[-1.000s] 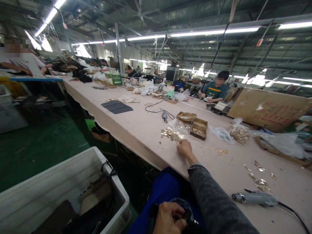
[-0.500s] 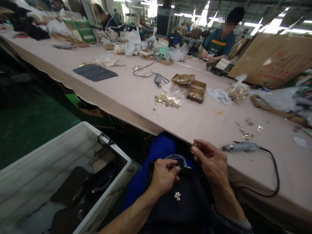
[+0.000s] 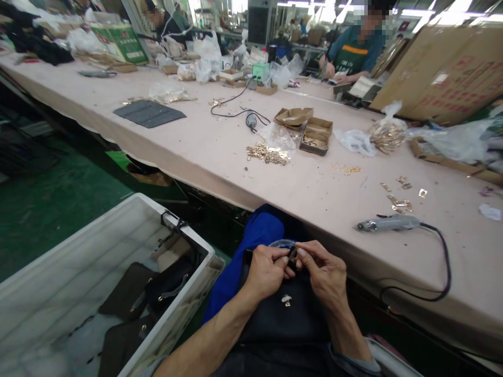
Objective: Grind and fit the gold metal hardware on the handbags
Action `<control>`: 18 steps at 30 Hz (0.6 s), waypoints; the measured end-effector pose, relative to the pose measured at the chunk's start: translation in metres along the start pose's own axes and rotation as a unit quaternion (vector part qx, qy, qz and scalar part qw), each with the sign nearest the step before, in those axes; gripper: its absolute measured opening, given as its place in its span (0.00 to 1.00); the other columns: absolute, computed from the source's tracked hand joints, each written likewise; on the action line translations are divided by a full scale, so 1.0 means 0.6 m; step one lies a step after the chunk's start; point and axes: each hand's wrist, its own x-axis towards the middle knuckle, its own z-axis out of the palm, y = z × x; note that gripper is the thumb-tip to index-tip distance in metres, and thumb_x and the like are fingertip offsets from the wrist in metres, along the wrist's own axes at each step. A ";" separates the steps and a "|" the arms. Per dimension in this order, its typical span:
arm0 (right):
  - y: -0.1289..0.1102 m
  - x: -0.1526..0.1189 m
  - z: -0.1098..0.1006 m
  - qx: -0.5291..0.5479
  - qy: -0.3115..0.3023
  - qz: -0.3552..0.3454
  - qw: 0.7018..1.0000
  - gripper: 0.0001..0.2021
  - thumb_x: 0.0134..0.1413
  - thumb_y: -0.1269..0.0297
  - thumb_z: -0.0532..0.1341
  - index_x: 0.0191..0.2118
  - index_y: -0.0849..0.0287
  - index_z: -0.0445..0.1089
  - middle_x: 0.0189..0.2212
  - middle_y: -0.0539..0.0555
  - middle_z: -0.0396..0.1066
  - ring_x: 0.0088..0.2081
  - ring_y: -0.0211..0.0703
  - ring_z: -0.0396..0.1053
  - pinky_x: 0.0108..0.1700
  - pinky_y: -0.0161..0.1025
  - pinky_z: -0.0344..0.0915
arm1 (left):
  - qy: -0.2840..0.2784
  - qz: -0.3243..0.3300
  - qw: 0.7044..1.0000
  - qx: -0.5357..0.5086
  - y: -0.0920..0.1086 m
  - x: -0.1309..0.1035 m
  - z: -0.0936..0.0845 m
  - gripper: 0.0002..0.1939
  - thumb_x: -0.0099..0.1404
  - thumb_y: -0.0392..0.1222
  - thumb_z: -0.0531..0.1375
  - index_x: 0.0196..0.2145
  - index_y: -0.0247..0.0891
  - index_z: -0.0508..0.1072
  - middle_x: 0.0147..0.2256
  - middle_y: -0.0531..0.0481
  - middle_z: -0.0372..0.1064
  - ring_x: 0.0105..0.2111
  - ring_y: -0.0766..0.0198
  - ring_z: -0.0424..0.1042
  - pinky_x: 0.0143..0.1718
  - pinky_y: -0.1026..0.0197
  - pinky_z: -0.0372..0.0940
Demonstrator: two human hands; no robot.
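A black bag (image 3: 271,322) lies across my lap, with a small shiny metal clasp (image 3: 287,300) on its face. My left hand (image 3: 267,269) is closed, pinching a narrow black strap (image 3: 291,260) near the bag's top. Against that same strap end, my right hand (image 3: 325,269) pinches a small gold-coloured metal fitting, mostly covered by the fingers. The fingertips of both hands almost meet there. A clear plastic piece (image 3: 283,243) shows just behind them. To the right, a grey electric screwdriver (image 3: 391,223) rests near the table edge.
A white crate (image 3: 135,201) holding several dark bags stands at the left. On the table (image 3: 204,152) are piled gold fittings (image 3: 267,153), small cardboard boxes (image 3: 316,136), plastic bags and loose fittings (image 3: 401,203). The screwdriver's cable (image 3: 448,262) hangs over the edge. Other people work across the table.
My right hand has moved left and down from the table edge, bringing the small metal fitting to the strap in my left hand. The view has tilted slightly downward.
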 end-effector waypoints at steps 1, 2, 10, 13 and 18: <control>0.000 -0.001 0.002 -0.005 0.000 -0.004 1.000 0.09 0.63 0.59 0.64 0.44 0.54 0.80 0.32 0.53 0.71 0.28 0.39 0.70 0.31 0.38 0.68 | 0.000 -0.005 1.000 0.001 -0.001 0.000 -0.001 0.18 0.63 0.29 0.54 0.40 0.34 0.84 0.27 0.46 0.77 0.25 0.64 0.77 0.27 0.67 0.72; 0.001 -0.002 0.004 -0.010 0.001 -0.006 1.000 0.09 0.64 0.59 0.64 0.45 0.54 0.80 0.33 0.53 0.71 0.29 0.39 0.70 0.31 0.37 0.68 | 0.001 -0.008 1.000 0.003 -0.002 -0.001 -0.002 0.18 0.63 0.29 0.54 0.40 0.33 0.84 0.28 0.46 0.78 0.25 0.63 0.78 0.28 0.67 0.72; 0.002 -0.007 0.010 -0.031 0.007 -0.001 1.000 0.10 0.64 0.59 0.64 0.46 0.54 0.80 0.34 0.53 0.71 0.30 0.40 0.71 0.31 0.37 0.69 | -0.026 0.013 1.000 -0.002 -0.012 -0.002 -0.010 0.19 0.64 0.30 0.53 0.42 0.34 0.83 0.30 0.47 0.77 0.27 0.64 0.78 0.29 0.67 0.73; 0.005 -0.006 0.009 -0.030 0.001 0.009 0.999 0.10 0.64 0.59 0.64 0.46 0.54 0.80 0.35 0.54 0.71 0.30 0.40 0.72 0.32 0.37 0.70 | -0.030 0.015 0.999 -0.010 -0.014 -0.003 -0.012 0.18 0.64 0.30 0.54 0.41 0.34 0.83 0.30 0.47 0.77 0.27 0.64 0.78 0.30 0.66 0.73; 0.008 -0.007 0.009 -0.030 -0.004 0.007 1.000 0.10 0.63 0.59 0.65 0.46 0.55 0.80 0.34 0.53 0.71 0.29 0.39 0.72 0.31 0.37 0.69 | -0.034 0.011 0.999 -0.022 -0.013 -0.004 -0.016 0.16 0.63 0.30 0.54 0.38 0.33 0.83 0.28 0.46 0.77 0.27 0.63 0.78 0.30 0.66 0.74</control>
